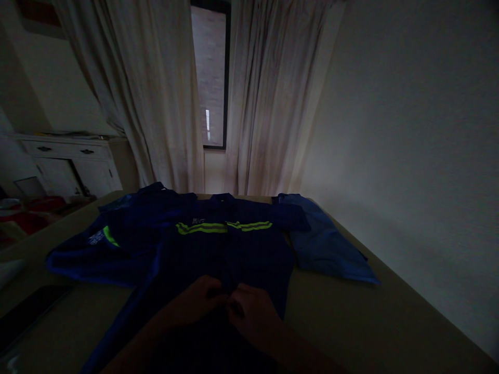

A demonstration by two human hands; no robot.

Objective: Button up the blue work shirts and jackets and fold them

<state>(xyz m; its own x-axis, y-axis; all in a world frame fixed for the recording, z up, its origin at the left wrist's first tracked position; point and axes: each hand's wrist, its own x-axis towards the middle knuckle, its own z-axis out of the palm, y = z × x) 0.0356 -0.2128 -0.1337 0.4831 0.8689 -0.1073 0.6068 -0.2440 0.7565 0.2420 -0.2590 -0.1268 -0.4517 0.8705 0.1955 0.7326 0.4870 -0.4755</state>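
A dark blue work shirt (pixel 257 249) with yellow-green reflective strips across its chest lies spread on the table, collar at the far side. My left hand (pixel 202 298) and my right hand (pixel 251 311) meet at its front opening, low on the shirt. Both have their fingers pinched on the cloth edge there. The fingertips almost touch, and the dim light hides whether a button sits between them.
Another dark blue garment (pixel 132 228) is heaped at the left. Folded lighter blue cloth (pixel 327 244) lies at the right on the table (pixel 331 322). A dark flat object (pixel 31 311) rests at the left edge. Behind are curtains (pixel 265 93) and a white cabinet (pixel 81 161).
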